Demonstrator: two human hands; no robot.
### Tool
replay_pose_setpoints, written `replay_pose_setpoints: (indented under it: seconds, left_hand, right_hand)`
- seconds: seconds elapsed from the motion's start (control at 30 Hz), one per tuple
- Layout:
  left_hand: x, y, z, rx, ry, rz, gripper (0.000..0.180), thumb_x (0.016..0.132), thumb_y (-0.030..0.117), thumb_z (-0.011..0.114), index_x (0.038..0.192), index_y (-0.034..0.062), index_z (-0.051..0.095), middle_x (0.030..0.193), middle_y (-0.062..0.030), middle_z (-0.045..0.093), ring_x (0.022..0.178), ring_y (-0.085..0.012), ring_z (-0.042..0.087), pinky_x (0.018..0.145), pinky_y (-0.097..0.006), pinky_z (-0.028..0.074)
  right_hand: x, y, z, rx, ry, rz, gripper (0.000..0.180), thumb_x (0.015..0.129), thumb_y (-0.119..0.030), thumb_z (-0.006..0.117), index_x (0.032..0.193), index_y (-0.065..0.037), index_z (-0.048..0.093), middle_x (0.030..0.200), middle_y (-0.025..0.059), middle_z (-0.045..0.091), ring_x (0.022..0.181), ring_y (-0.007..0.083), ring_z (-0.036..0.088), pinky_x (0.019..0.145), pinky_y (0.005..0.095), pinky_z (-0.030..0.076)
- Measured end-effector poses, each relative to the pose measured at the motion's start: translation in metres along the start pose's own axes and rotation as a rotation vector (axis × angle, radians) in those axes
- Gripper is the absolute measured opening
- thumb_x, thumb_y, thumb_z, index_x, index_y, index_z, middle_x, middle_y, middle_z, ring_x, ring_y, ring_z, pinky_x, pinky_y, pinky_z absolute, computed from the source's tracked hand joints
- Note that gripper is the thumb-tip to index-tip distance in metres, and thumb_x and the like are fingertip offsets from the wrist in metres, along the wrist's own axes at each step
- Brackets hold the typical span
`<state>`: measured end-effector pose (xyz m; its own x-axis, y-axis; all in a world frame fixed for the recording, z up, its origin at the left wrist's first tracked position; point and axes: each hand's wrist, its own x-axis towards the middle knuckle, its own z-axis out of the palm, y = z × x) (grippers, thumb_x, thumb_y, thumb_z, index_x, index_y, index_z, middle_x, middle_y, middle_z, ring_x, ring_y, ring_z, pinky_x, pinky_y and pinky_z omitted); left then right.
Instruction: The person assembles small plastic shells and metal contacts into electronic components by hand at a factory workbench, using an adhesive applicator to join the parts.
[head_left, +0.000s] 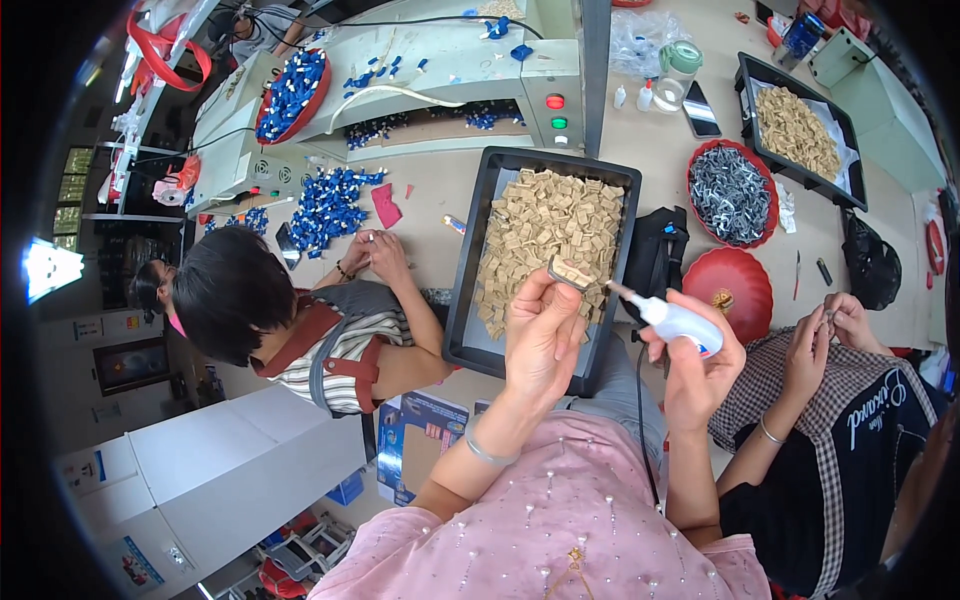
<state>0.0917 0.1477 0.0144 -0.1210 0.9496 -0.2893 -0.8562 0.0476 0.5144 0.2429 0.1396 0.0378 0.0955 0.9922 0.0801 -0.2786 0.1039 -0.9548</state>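
Observation:
My left hand (540,335) pinches a small curved piece (572,274), tan with a dark grey edge, over the black tray (466,255). In my right hand (700,385) is a small white squeeze bottle (682,326), tilted with its narrow nozzle pointing left at the piece. A short gap seems to lie between the nozzle tip and the piece. Beneath my hands the tray holds many loose tan blocks (545,215). My fingers partly cover the held piece, so its full shape is hidden.
Right of the tray are a red bowl of grey parts (733,195), another red bowl (735,285) and a second black tray (748,95). Blue parts (330,210) lie left, before a pale green machine (450,65). Co-workers' hands (385,258) work on both sides.

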Motion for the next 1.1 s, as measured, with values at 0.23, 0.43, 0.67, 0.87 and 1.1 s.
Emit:
replay_pose_setpoints:
  seconds: [0.23, 0.43, 0.67, 0.87, 1.1]
  left_hand:
    - [-0.003, 0.001, 0.000, 0.002, -0.107, -0.123, 0.013, 0.089, 0.009, 0.060, 0.100, 0.0034, 0.059, 0.089, -0.0045, 0.066, 0.037, -0.0010, 0.030, 0.039, -0.018, 0.023]
    - [-0.004, -0.003, -0.001, 0.029, -0.140, -0.155, 0.014, 0.088, 0.008, 0.060, 0.100, 0.0014, 0.058, 0.090, -0.0073, 0.066, 0.035, -0.0011, 0.029, 0.039, -0.018, 0.022]
    - [-0.008, -0.008, -0.002, 0.028, -0.142, -0.195, 0.016, 0.087, 0.008, 0.061, 0.102, 0.0018, 0.058, 0.090, -0.0082, 0.066, 0.036, -0.0012, 0.029, 0.039, -0.018, 0.022]
    - [-0.010, -0.012, -0.014, 0.068, -0.139, -0.144, 0.017, 0.086, 0.006, 0.060, 0.103, 0.0031, 0.060, 0.089, -0.0065, 0.066, 0.036, -0.0017, 0.028, 0.039, -0.019, 0.023]
    - [-0.006, -0.021, -0.024, 0.125, -0.102, -0.176, 0.021, 0.086, -0.002, 0.052, 0.106, 0.0033, 0.058, 0.088, -0.0066, 0.065, 0.035, -0.0024, 0.029, 0.039, -0.019, 0.022]
  right_hand:
    - [0.013, 0.018, -0.019, 0.258, -0.005, 0.072, 0.051, 0.082, -0.018, 0.061, 0.122, 0.012, 0.049, 0.097, 0.0246, 0.064, 0.082, 0.0225, 0.063, 0.077, 0.0327, 0.049]
    - [0.014, 0.029, -0.032, 0.293, -0.006, 0.092, 0.051, 0.084, -0.020, 0.060, 0.123, 0.011, 0.048, 0.100, 0.0237, 0.064, 0.085, 0.0217, 0.062, 0.080, 0.0330, 0.047]
    - [0.013, 0.035, -0.044, 0.299, -0.003, 0.094, 0.048, 0.086, -0.018, 0.059, 0.123, 0.010, 0.048, 0.109, 0.0204, 0.062, 0.096, 0.0201, 0.059, 0.089, 0.0321, 0.043]
    - [0.019, 0.068, -0.064, 0.190, 0.140, 0.075, 0.040, 0.084, -0.003, 0.061, 0.122, 0.005, 0.052, 0.121, 0.0089, 0.056, 0.107, 0.0133, 0.052, 0.092, 0.0251, 0.038]
    - [0.059, 0.125, -0.111, -0.176, 0.379, -0.015, 0.030, 0.080, 0.006, 0.056, 0.109, 0.001, 0.059, 0.105, 0.0064, 0.062, 0.093, 0.0125, 0.057, 0.082, 0.0263, 0.045]
